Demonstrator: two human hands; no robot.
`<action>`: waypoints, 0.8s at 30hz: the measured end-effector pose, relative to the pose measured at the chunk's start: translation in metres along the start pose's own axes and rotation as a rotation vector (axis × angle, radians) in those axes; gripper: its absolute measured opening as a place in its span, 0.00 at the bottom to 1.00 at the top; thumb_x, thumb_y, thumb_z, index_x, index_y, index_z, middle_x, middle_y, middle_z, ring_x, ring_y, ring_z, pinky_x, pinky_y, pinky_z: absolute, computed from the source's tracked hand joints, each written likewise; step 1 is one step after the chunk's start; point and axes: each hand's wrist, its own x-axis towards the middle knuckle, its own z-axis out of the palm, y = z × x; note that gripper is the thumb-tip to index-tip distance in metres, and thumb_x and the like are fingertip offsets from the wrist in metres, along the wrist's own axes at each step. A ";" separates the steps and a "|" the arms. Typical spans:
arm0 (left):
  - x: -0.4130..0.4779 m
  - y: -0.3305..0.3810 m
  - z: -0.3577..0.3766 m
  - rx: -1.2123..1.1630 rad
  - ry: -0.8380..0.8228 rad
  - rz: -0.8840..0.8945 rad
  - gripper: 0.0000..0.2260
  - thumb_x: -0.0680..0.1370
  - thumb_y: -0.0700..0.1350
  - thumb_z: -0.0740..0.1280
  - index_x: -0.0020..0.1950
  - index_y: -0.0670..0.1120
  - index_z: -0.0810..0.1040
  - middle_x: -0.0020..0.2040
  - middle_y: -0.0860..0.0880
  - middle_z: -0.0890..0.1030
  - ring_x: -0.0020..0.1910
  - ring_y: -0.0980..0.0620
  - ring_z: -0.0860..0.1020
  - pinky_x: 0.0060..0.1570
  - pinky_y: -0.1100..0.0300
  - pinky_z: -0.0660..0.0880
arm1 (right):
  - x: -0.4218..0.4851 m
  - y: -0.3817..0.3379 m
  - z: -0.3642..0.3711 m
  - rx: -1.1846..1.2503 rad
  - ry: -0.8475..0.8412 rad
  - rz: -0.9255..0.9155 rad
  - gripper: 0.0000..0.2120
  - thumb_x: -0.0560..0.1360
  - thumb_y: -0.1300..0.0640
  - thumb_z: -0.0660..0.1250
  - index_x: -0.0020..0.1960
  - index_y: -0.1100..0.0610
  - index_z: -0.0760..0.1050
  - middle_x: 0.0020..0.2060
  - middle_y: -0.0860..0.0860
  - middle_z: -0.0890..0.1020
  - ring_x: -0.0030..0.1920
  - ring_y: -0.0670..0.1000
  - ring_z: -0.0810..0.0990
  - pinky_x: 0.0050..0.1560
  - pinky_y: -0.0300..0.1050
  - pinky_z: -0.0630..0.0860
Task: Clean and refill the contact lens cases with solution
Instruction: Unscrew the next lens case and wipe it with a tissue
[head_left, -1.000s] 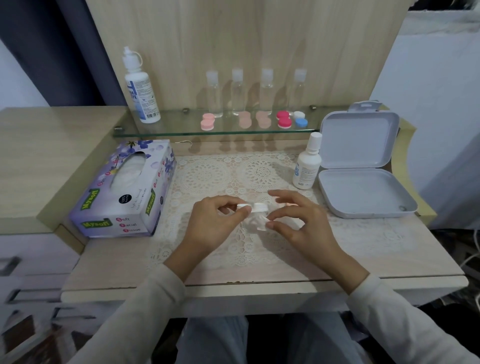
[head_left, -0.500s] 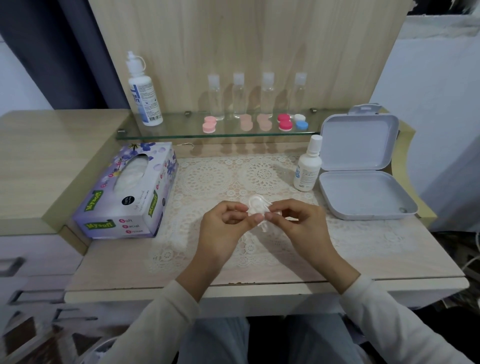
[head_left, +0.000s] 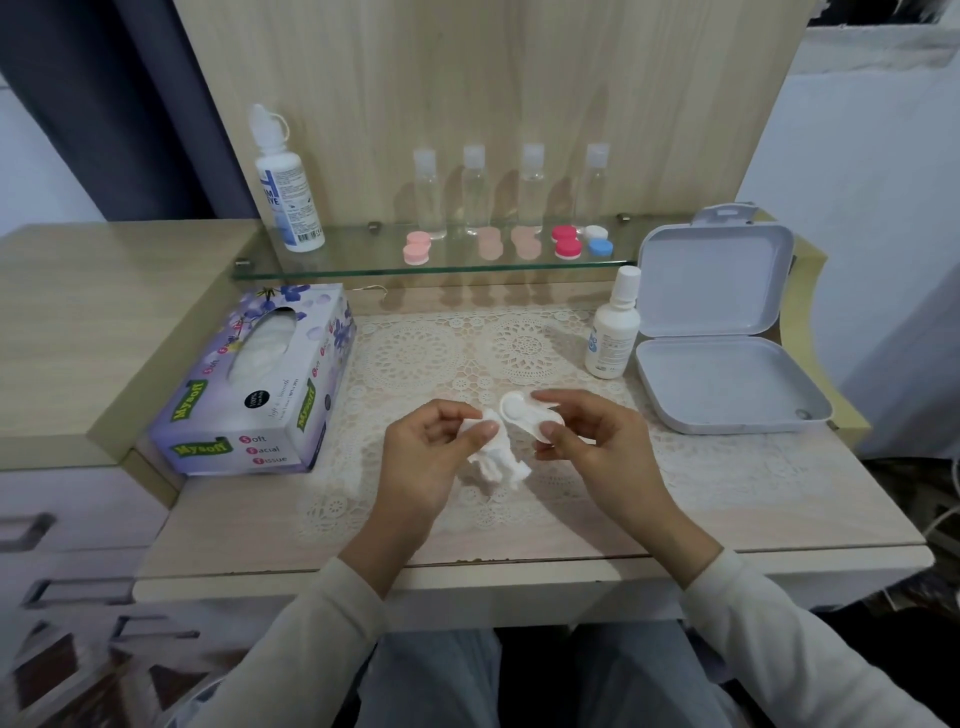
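Over the lace mat, my right hand (head_left: 592, 441) pinches a white contact lens case (head_left: 522, 413) between thumb and fingers, its wells facing up. My left hand (head_left: 434, 457) pinches a crumpled white tissue (head_left: 493, 460) just left of the case, the tissue hanging down below my fingers. A small white solution bottle (head_left: 612, 327) stands upright at the mat's back right. On the glass shelf (head_left: 363, 265) a taller solution bottle (head_left: 285, 187) stands at the left, with pink, red and white-and-blue lens cases (head_left: 566, 241) lined up along it.
A tissue box (head_left: 254, 384) lies on the left of the desk. An open grey plastic box (head_left: 722, 332) sits at the right. Several small clear bottles (head_left: 475, 189) stand at the back of the shelf. The desk's front edge (head_left: 519, 566) runs below my wrists.
My hands have drawn slightly apart. The tissue is now off the case in my left hand, and the case lies tilted in my right with its wells showing.
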 end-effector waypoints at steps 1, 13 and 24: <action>0.002 0.001 -0.002 0.012 -0.024 0.002 0.06 0.68 0.34 0.72 0.39 0.45 0.80 0.33 0.50 0.82 0.34 0.56 0.79 0.34 0.67 0.75 | 0.000 0.000 -0.001 0.003 0.000 0.016 0.14 0.71 0.71 0.67 0.49 0.53 0.77 0.37 0.59 0.81 0.33 0.52 0.82 0.36 0.42 0.80; 0.010 0.003 0.000 0.251 -0.214 0.045 0.14 0.71 0.34 0.70 0.52 0.50 0.78 0.47 0.50 0.81 0.42 0.60 0.81 0.39 0.66 0.77 | -0.001 -0.004 0.002 0.040 -0.058 0.134 0.08 0.71 0.72 0.67 0.40 0.60 0.76 0.34 0.61 0.81 0.30 0.51 0.82 0.33 0.41 0.79; 0.008 0.003 0.003 0.375 -0.130 0.132 0.05 0.71 0.38 0.71 0.39 0.48 0.81 0.35 0.55 0.81 0.32 0.62 0.79 0.34 0.69 0.75 | -0.002 -0.002 0.003 0.050 -0.049 0.143 0.07 0.70 0.71 0.68 0.41 0.61 0.78 0.33 0.59 0.82 0.32 0.56 0.83 0.38 0.50 0.82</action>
